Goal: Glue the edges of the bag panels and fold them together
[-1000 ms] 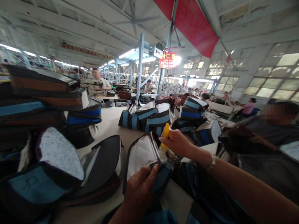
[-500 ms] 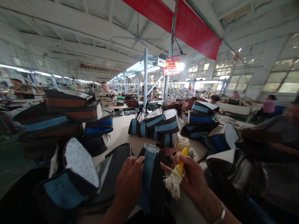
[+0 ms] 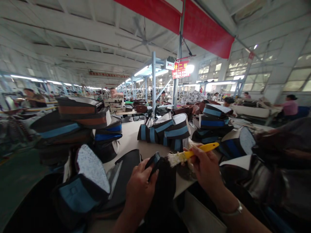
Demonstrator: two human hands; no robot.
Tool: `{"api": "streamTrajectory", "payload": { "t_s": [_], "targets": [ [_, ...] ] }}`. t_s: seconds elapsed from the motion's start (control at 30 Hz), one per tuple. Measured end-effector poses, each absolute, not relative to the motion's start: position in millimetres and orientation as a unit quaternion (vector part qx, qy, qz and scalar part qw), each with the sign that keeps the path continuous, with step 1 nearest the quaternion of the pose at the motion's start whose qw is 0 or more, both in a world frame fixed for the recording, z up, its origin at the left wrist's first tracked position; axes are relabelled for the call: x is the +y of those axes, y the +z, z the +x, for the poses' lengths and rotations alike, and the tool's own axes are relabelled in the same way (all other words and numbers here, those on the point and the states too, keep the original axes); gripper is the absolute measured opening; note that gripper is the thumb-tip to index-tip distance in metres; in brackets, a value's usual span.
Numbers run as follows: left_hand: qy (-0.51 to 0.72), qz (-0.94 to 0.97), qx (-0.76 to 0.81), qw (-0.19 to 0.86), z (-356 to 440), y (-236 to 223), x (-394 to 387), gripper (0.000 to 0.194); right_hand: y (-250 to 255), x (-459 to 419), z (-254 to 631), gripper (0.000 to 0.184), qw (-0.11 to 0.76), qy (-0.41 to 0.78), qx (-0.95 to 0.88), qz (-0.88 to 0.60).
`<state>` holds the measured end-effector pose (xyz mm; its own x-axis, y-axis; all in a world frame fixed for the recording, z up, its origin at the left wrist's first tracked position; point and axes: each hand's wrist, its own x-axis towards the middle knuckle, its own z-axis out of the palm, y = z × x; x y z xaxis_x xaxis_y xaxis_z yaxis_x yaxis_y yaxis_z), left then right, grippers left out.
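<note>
Yellow-handled brush with shaggy white bristles (image 3: 187,154) sits in the right hand (image 3: 206,166) on my head view, the one feed I have. Its fingers close round the handle near the bristles; the handle slants up to the right, and the bristle end points left, beside a soft black bag piece with a light-blue strip (image 3: 166,181). I cannot tell whether bristles and fabric touch. The left hand (image 3: 141,186) pinches the bag piece's upper edge between thumb and fingers, near the blue strip. A silvery metal bracelet (image 3: 233,211) circles the right wrist.

Left of that hand I see a black bag with a light-blue panel (image 3: 77,192), its pale patterned lining standing upright. Beyond it rises a stack of black bags with brown and blue bands (image 3: 77,108). Farther back, on the cream tabletop (image 3: 130,137), I make out a cluster of black bags with light-blue bands (image 3: 177,131).
</note>
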<state>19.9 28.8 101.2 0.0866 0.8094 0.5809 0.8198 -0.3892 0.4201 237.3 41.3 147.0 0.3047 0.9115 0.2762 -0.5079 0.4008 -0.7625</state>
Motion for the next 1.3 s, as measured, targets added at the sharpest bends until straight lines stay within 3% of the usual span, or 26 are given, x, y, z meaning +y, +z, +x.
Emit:
{"api": "streamTrajectory", "payload": {
  "t_s": [0.1,0.27,0.4,0.53,0.63,0.77,0.87,0.97,1.07,1.17,1.3],
  "targets": [
    [-0.388,-0.731,-0.561,-0.031,23.9,105.9,29.7,0.031,150.9,43.5,229.0,0.014,0.738,0.293,-0.528,-0.301],
    [-0.379,-0.733,-0.561,-0.062,26.6,112.0,27.5,0.031,152.5,60.6,220.1,0.01,0.608,0.012,-0.74,-0.286],
    [-0.385,-0.726,-0.566,-0.069,25.4,111.3,28.1,0.03,154.9,62.4,225.5,0.008,0.627,-0.016,-0.715,-0.308],
    [-0.388,-0.721,-0.571,-0.062,24.9,110.9,31.0,0.032,150.7,54.5,225.9,0.007,0.572,-0.083,-0.777,-0.25],
    [-0.388,-0.723,-0.568,-0.059,24.6,109.8,32.9,0.033,146.6,53.3,225.3,0.011,0.58,-0.112,-0.765,-0.255],
    [-0.401,-0.717,-0.569,-0.043,25.2,105.4,38.2,0.035,143.0,58.1,228.8,0.01,0.564,-0.1,-0.783,-0.243],
    [-0.44,-0.705,-0.555,-0.038,22.2,109.3,44.9,0.037,149.8,54.9,239.3,0.007,0.638,-0.053,-0.705,-0.307],
    [-0.469,-0.722,-0.503,-0.071,11.9,126.4,55.0,0.034,169.9,39.6,257.6,0.013,0.754,0.118,-0.545,-0.346],
    [-0.458,-0.764,-0.439,-0.117,-3.5,145.6,78.8,0.032,188.9,27.3,282.7,0.021,0.825,0.292,-0.392,-0.285],
    [-0.433,-0.784,-0.424,-0.136,-13.0,144.5,120.3,0.034,180.4,36.5,312.0,0.024,0.836,0.382,-0.297,-0.257],
    [-0.409,-0.765,-0.482,-0.123,-0.3,98.9,169.1,0.024,114.2,76.0,341.8,0.021,0.78,0.507,-0.232,-0.283]
  ]
}}
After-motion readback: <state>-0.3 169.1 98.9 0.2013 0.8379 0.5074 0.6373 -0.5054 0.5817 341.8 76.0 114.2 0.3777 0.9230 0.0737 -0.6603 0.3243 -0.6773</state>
